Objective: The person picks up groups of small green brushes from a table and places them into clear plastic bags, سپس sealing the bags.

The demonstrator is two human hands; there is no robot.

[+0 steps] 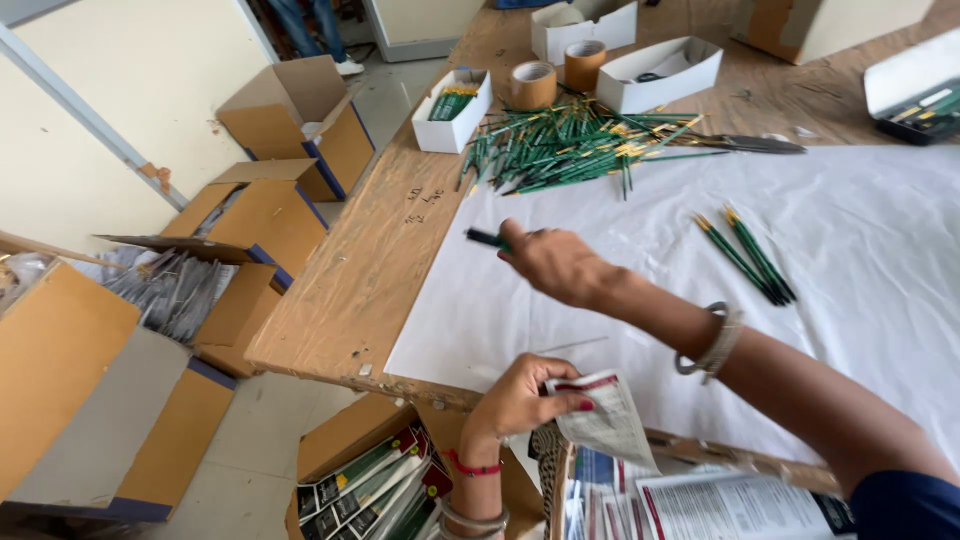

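— While the right hand stretches out over the white sheet, what is it gripping?
— It is clenched on a dark green pencil, whose end pokes out to the left above the sheet's left edge.
— And the left hand?
— Lower down, at the table's near edge, its fingers pinch a printed packet.
— Where are the other pencils?
— A big pile lies at the sheet's far edge, beside 2 tape rolls and white boxes. About 3 more pencils lie on the sheet, to the right of the reaching hand.
— Anything below?
— Open cartons stand on the floor to the left, and 1 near carton holds more printed packets.
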